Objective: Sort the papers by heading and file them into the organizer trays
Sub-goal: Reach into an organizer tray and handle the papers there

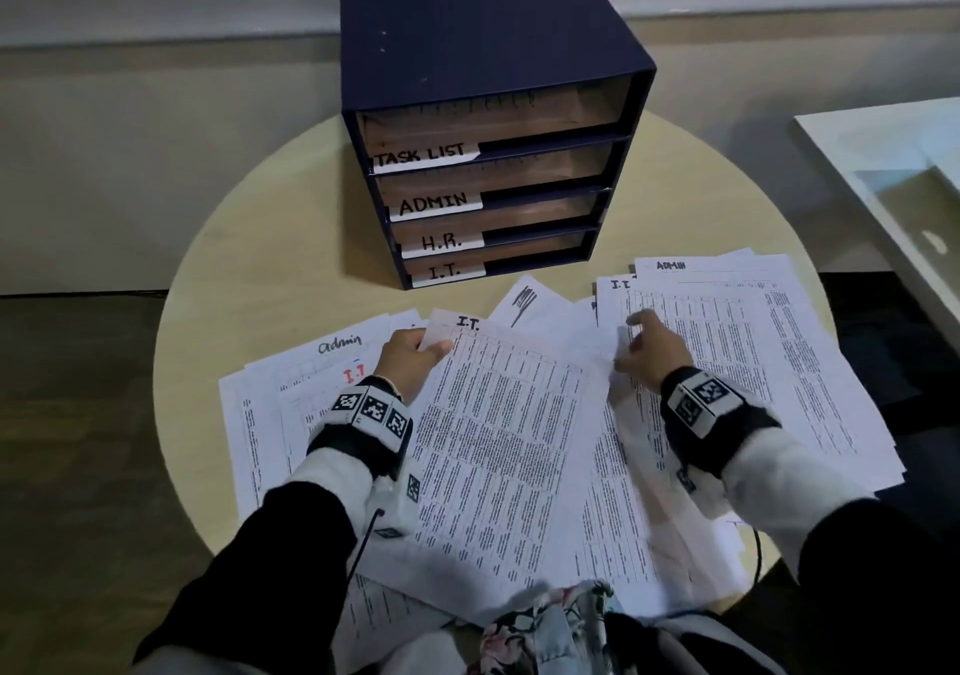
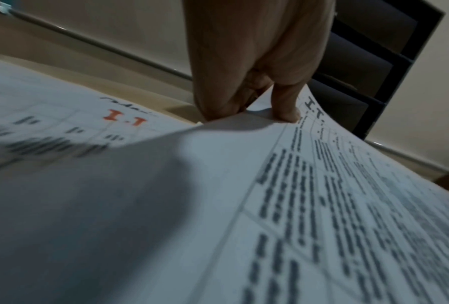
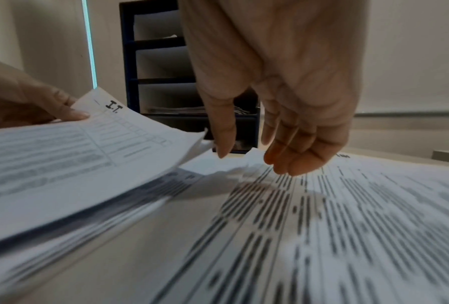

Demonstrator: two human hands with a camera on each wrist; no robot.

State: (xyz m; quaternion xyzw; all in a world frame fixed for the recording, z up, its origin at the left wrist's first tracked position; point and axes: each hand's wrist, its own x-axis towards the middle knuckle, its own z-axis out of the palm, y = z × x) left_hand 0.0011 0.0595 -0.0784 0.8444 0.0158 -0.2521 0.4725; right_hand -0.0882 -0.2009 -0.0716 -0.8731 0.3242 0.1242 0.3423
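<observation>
A: What lies nearest the person?

B: A patch of flowered cloth [image 1: 550, 622] at the lower edge, and just past it the spread of printed papers [image 1: 623, 508] that covers the near half of the round counter [image 1: 260, 269].

A: And the hands?

B: The left hand [image 1: 410, 360] pinches the top left corner of a sheet headed I.T. [image 1: 498, 446], thumb on top and fingers [image 2: 218, 98] curled beneath. From the left wrist that corner is lifted and the sheet curves up off the pile. The right hand [image 1: 649, 344] is over the right-hand papers, holding nothing; its fingers [image 3: 291, 156] hang loose and slightly curled, tips just above or touching the printed page, I cannot tell which.

A: What sits around them?

B: Left of the held sheet lie a page with I.T. in red [image 1: 355, 374] and one headed Admin [image 1: 340, 346]. On the right, a second I.T. page [image 1: 621, 285] sits partly under a page headed ADMIN [image 1: 671, 265].

A: Farther back?

B: The dark blue organizer [image 1: 467, 51] stands on the far side of the counter, just beyond the papers. Its four trays are labelled, top to bottom, TASK LIST [image 1: 423, 154], ADMIN [image 1: 434, 202], H.R. [image 1: 441, 241] and I.T. [image 1: 444, 272]. From the right wrist, some papers show in the lowest tray.
</observation>
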